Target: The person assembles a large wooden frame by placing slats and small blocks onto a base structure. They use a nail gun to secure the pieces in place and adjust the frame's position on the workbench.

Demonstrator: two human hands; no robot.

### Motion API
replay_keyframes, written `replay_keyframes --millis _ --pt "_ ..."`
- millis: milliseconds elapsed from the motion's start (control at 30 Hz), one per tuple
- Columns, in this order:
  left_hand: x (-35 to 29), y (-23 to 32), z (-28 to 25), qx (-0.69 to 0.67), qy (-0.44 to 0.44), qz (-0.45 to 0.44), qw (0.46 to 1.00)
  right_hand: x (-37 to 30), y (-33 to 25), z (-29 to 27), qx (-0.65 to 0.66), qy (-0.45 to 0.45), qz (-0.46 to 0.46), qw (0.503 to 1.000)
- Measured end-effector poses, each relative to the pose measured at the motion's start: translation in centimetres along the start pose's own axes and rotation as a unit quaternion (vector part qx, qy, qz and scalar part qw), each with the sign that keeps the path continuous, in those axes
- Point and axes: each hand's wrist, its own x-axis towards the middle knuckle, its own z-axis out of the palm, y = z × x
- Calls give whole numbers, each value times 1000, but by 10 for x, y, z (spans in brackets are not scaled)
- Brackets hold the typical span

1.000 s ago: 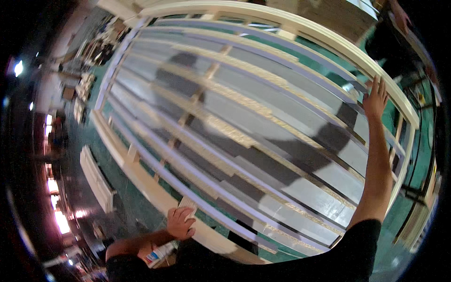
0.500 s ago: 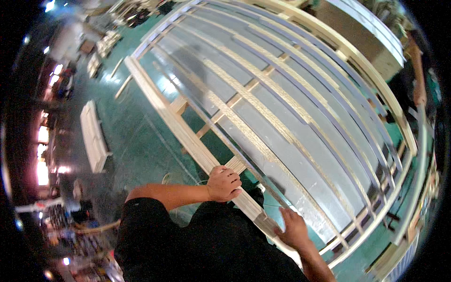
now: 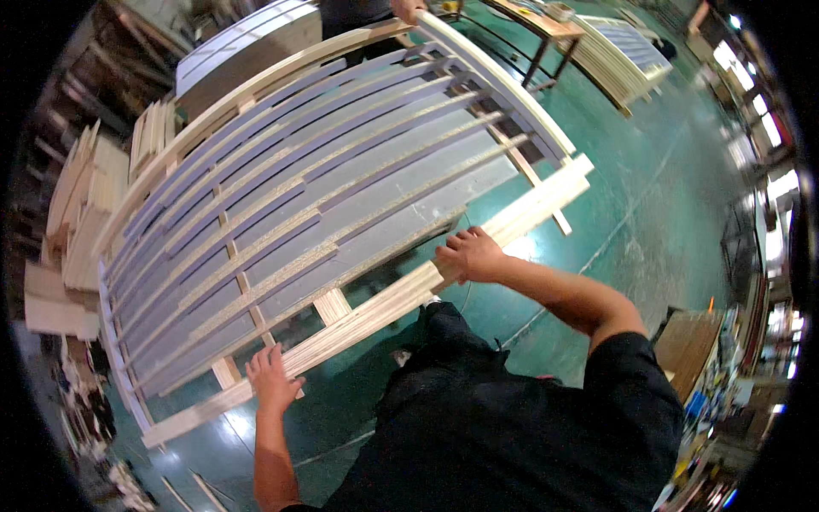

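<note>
Your wooden frame [image 3: 205, 128] spreads out in front of you, its purple-edged slats [image 3: 264, 209] running lengthwise above a grey surface [image 3: 439, 188]. The near rail [image 3: 363, 317] crosses just ahead of your body, slanting up to the right. Your left hand [image 3: 273, 380] lies over it toward its left end, fingers parted and slightly bent; you can't tell whether they grip. Your right hand [image 3: 472, 254] lies over it farther right, fingers curled down across the wood, how firmly you can't tell. At the far right corner, 1 co-worker's hand [image 3: 408, 10] is at the side rail [image 3: 499, 81]. Open green floor [image 3: 627, 222] stretches to your right; wooden panels [image 3: 81, 205] stand near the frame's far left edge.
</note>
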Motion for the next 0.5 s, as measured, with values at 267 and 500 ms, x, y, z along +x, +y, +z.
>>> replay_keyframes --millis 267,500 --pt "-14 -78 41 -69 -14 84 994 -7 -15 1 19 -35 19 999" --pt "-16 -74 27 -65 -33 89 993 -9 -19 6 4 -23 0 1000"
